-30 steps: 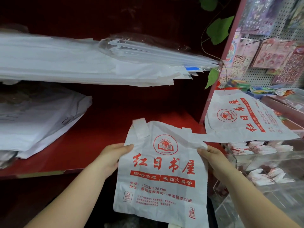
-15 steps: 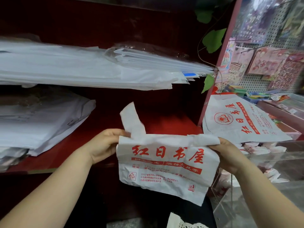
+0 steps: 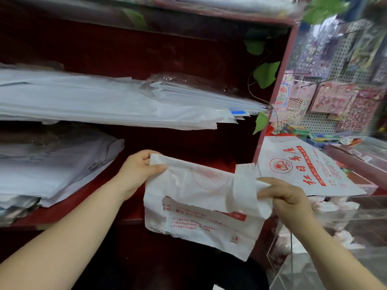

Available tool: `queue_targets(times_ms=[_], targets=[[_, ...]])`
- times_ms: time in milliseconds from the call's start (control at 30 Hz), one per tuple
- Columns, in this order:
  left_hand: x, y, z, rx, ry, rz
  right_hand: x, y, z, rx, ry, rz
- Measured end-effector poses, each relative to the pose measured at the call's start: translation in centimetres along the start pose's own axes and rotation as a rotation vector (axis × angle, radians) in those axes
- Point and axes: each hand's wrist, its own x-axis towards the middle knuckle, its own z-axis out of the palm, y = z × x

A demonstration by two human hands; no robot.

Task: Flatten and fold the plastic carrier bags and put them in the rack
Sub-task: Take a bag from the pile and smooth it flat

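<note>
White plastic printed in red: the carrier bag [image 3: 194, 197] hangs in mid-air in front of the red shelf [image 3: 69, 206], doubled over so that its upper half lies folded down over the lower printed part, with one handle strip [image 3: 245, 185] flopped across the fold near the right end. The left grip [image 3: 136, 170] is clamped on the top left corner, thumb over the front and fingers curled behind; the right grip [image 3: 287, 199] pinches the right edge between thumb and fingers. The bag spans between the two grips, its lower edge hanging free below both. The step in hand looks like the folding, with a first fold made but loose. Next, I judge, the handle needs laying flat and the bag another fold, with the thin film drawn taut so it does not slip. A second bag [image 3: 314, 172] lies flat on the glass desk [image 3: 368, 206] just beyond the right grip, and a clear rack [image 3: 297, 260] below holds small white bundles [image 3: 335, 206], likely this one's destination.
</note>
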Motion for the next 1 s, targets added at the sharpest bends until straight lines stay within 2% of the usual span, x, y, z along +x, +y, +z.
queue_targets(times_ms=[67,167,400,533,633,767,867,1000], targets=[[0.1,-0.1,0.1,0.07,0.038,0.024,-0.1,2.1,0.3,-0.112,-0.012,-0.041],[0.3,-0.6,0.4,0.07,0.078,0.024,0.1,2.2,0.4,-0.181,0.02,0.03],[0.4,-1.1,1.0,-0.023,0.105,-0.033,1.4,0.8,0.2,0.231,0.029,0.39],[0.7,-1.6,1.5,-0.112,0.181,-0.163,1.5,1.2,1.1,0.2,0.051,0.365],[1.3,-2.4,1.7,-0.084,0.243,-0.252,2.2,2.1,2.5,0.164,0.108,0.408],[3.0,-4.0,1.3,-0.011,0.315,-0.327,4.1,3.9,4.7,0.002,0.165,0.45],[4.2,-4.8,1.0,0.102,0.249,-0.341,5.8,5.4,6.1,-0.067,0.18,0.505],[5.6,-5.9,0.9,0.138,0.155,-0.297,7.8,7.6,7.5,-0.076,0.179,0.582]])
